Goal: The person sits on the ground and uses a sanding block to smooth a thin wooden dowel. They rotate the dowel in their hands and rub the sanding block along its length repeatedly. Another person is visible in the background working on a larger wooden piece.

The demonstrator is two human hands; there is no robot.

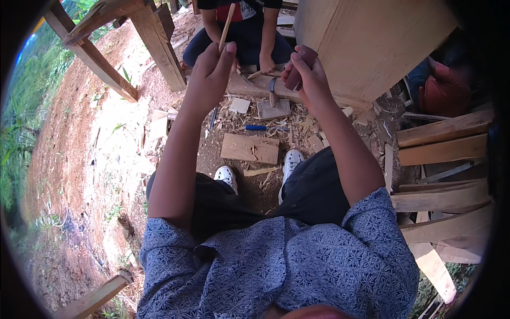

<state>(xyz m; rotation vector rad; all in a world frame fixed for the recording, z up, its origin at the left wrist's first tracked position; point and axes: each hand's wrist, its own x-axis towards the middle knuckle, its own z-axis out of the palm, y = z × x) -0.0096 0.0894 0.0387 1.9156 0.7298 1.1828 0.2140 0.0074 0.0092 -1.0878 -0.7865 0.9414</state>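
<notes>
We see both arms (178, 159) stretched forward, raised and apart. The left hand (211, 72) closes around a slim wooden stick (228, 24), its free end pointing up and away; the right hand (315, 82) grips a dark reddish pad (300, 70) — perhaps sandpaper — clear of the stick. We judge this a smoothing step; the next move calls for laying pad to stick, left grip steady.

Dirt ground (254, 188) with pale wood shavings (304, 123), a rectangular wooden board (240, 148) and a blue-handled tool (256, 127)
</notes>
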